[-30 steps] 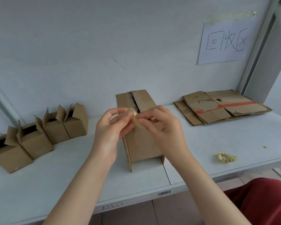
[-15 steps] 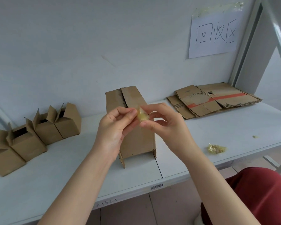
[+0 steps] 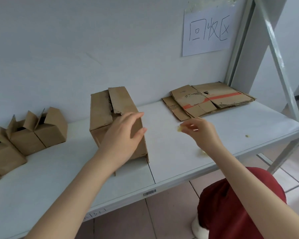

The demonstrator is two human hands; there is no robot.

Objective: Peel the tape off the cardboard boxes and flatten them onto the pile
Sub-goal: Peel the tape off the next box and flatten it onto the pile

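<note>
A tall brown cardboard box (image 3: 104, 111) stands in the middle of the white shelf (image 3: 171, 157), its top seam torn. My left hand (image 3: 123, 135) hovers at the box's right front face with fingers spread and relaxed, holding nothing. To the right, my right hand (image 3: 201, 133) pinches a small yellowish wad of tape (image 3: 179, 128) above the shelf. A second crumpled tape wad (image 3: 202, 153) lies on the shelf below my right wrist, partly hidden. The pile of flattened boxes (image 3: 209, 99) lies at the back right.
Several small open-flapped boxes (image 3: 41, 130) stand in a row at the left. A paper sign (image 3: 208, 30) is taped to the wall above the pile. A tiny tape scrap (image 3: 247, 135) lies near the right edge. A metal shelf post (image 3: 273, 54) rises at right.
My hands have parted. The right hand carried the tape wad to the right, away from the box. The left hand let go of it and moved down onto the box's right side.
</note>
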